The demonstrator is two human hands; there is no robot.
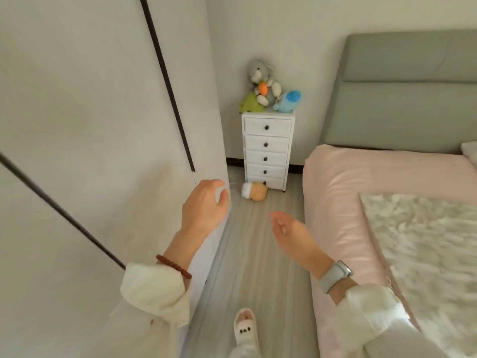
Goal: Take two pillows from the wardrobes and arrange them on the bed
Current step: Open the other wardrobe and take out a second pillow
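The pale grey wardrobe [98, 120] fills the left side, its doors closed with dark seams between them. My left hand [206, 205] is at the wardrobe's right edge, fingers curled around the corner of the end door. My right hand [289, 231] hovers over the floor between wardrobe and bed, fingers loosely apart, holding nothing. The bed [343, 182] with a pink sheet stands at right, a white fluffy blanket [423, 244] on top. A white pillow corner [469, 151] shows at the far right by the grey-green headboard [402, 94]. No pillow is in either hand.
A narrow white chest of drawers [267, 151] stands in the far corner with three plush toys [268, 89] on top. Another plush toy [254, 191] lies on the wood floor at its foot. My slippered foot [245, 326] is in the aisle.
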